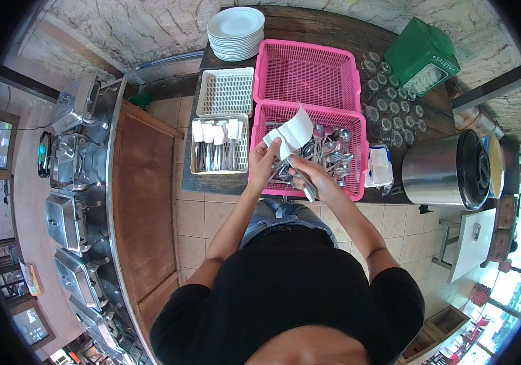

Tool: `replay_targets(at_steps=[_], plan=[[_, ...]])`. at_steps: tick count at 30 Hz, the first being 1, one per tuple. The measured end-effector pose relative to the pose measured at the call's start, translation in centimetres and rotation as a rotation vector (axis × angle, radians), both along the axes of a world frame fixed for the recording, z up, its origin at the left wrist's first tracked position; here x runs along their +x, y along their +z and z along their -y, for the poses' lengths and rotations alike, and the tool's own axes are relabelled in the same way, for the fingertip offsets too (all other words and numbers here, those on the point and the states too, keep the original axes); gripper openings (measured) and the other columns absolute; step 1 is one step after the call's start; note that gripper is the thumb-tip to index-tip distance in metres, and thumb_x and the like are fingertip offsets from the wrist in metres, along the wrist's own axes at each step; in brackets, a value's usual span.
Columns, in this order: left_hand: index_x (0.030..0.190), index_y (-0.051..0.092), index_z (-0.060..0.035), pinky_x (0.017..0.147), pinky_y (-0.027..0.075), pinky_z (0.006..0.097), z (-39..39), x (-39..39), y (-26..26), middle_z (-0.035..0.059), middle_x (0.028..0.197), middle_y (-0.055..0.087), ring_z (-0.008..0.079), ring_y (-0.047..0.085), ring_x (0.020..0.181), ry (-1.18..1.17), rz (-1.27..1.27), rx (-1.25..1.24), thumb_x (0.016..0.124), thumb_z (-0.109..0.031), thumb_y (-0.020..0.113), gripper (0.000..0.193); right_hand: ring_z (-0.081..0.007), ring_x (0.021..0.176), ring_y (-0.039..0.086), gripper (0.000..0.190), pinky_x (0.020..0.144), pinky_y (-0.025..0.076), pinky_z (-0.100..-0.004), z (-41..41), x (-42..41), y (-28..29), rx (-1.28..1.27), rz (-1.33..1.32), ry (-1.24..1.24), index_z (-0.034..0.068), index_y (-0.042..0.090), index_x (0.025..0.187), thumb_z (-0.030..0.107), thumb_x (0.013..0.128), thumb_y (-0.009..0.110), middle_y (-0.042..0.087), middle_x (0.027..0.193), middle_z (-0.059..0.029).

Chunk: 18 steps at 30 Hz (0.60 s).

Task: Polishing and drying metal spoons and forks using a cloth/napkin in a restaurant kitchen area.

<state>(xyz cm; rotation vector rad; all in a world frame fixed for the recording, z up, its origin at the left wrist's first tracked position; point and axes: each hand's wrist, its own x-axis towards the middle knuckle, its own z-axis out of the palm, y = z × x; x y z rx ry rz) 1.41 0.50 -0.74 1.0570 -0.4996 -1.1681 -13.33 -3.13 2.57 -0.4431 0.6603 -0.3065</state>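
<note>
My left hand [263, 159] pinches a white paper napkin [293, 132], which stands partly unfolded above the near pink plastic basket [363, 150]. Metal cutlery is gripped in my right hand [310, 175], its ends pointing down towards me; the exact pieces are hard to tell. The napkin's lower edge meets my right fingers. Loose spoons and forks [333, 155] fill the basket beneath both hands. To the left, a white plastic basket [243, 159] holds several sets of cutlery [217, 155] with their upper ends wrapped in white napkins.
Behind are another pink basket [306, 73], a white basket [226, 91] and stacked white plates [236, 32]. At right are upturned glasses [392, 107], a green box [420, 54], a napkin pack [380, 166] and a steel container [433, 169]. Chafing dishes [65, 221] line the left counter.
</note>
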Motion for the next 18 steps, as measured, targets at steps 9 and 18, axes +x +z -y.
replay_targets(at_steps=[9,18], plan=[[0.094,0.06,0.0012,0.051,0.039,0.0169,0.6,1.3,-1.0,-0.0003,0.075,0.061,0.0012,0.05,0.061,-0.023,0.233,0.016,0.086,-0.017,0.056,0.02,-0.0305,0.07,0.059,0.044,0.06,0.046,-0.0373,-2.2,0.8,-1.4,-1.542,-0.609,0.042,0.007,0.035,0.126,0.013,0.085,0.049,0.058,0.09,-0.0202],[0.097,0.058,-0.0013,0.055,0.039,0.0169,0.8,1.8,-1.1,-0.0013,0.075,0.059,0.0022,0.051,0.064,-0.133,0.21,0.053,0.087,-0.023,0.053,0.024,-0.0196,0.058,0.049,0.042,0.056,0.042,-0.0302,-1.6,0.8,-2.2,-1.418,-0.436,-0.032,0.008,0.04,0.128,0.009,0.086,0.048,0.053,0.072,-0.0107]])
